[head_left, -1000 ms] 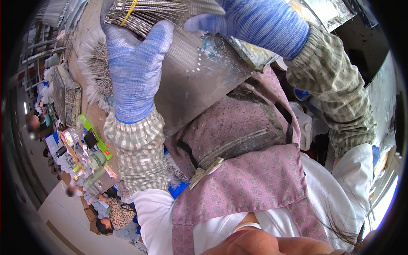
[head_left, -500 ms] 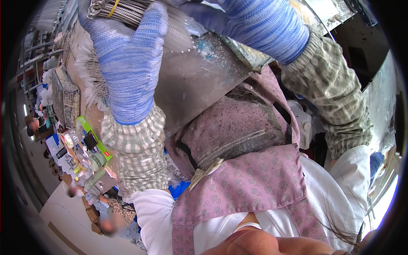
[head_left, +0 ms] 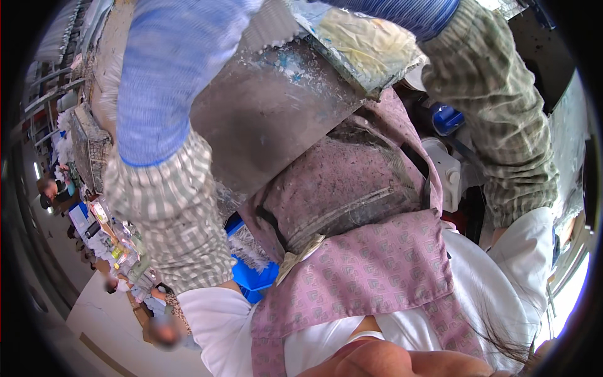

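Since the earlier frames, both hands have been carried farther up, past the view's upper edge. The left hand, in a blue-and-white knitted glove, is seen at eleven o'clock; the right hand, gloved alike, is cut off at one o'clock. The bundle of twisted steel wire stems with its yellow band has been taken out of sight. Only a fringe of pale translucent bristles is left showing near twelve o'clock, beside the left glove, so whatever is being done at the wire ends cannot be followed. More of the crumpled yellowish film at one o'clock has been uncovered, above the flat grey metal sheet. The fingers of both hands are hidden; whether they are spread or closed on anything cannot be told. The left glove is blurred.
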A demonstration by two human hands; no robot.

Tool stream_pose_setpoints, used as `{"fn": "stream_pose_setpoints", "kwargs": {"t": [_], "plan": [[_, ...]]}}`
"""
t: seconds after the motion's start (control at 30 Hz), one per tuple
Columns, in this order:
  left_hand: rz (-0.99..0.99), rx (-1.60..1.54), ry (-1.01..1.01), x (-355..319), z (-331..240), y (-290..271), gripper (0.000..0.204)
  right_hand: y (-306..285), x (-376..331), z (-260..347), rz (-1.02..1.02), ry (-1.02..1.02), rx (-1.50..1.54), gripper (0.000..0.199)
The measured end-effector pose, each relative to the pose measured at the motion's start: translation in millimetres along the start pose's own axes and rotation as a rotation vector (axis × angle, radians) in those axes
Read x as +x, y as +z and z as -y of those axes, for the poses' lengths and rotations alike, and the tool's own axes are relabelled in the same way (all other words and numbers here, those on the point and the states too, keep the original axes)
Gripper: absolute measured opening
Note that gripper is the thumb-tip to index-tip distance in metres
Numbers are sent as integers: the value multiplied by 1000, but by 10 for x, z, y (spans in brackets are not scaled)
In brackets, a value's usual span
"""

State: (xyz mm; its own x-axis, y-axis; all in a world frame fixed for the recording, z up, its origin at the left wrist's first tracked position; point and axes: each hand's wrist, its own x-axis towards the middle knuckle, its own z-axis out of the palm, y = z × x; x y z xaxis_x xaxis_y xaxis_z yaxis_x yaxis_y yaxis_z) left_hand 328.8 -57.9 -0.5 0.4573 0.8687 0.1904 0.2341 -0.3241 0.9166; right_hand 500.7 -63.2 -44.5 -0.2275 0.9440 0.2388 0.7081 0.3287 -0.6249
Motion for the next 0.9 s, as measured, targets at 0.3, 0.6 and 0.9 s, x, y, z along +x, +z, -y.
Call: {"fn": "stream_pose_setpoints", "kwargs": {"t": [0.3, 0.6, 0.9], "plan": [[20, -2, 34, 202, 282, 174, 60, -33, -58, -231, 1, 119, -237, 15], [-7, 37, 87, 277, 402, 223, 59, 13, -133, -247, -71, 33, -393, 11], [-47, 76, 160, 266, 494, 204, 58, -1, -149, -187, -20, 58, -366, 10]]}}
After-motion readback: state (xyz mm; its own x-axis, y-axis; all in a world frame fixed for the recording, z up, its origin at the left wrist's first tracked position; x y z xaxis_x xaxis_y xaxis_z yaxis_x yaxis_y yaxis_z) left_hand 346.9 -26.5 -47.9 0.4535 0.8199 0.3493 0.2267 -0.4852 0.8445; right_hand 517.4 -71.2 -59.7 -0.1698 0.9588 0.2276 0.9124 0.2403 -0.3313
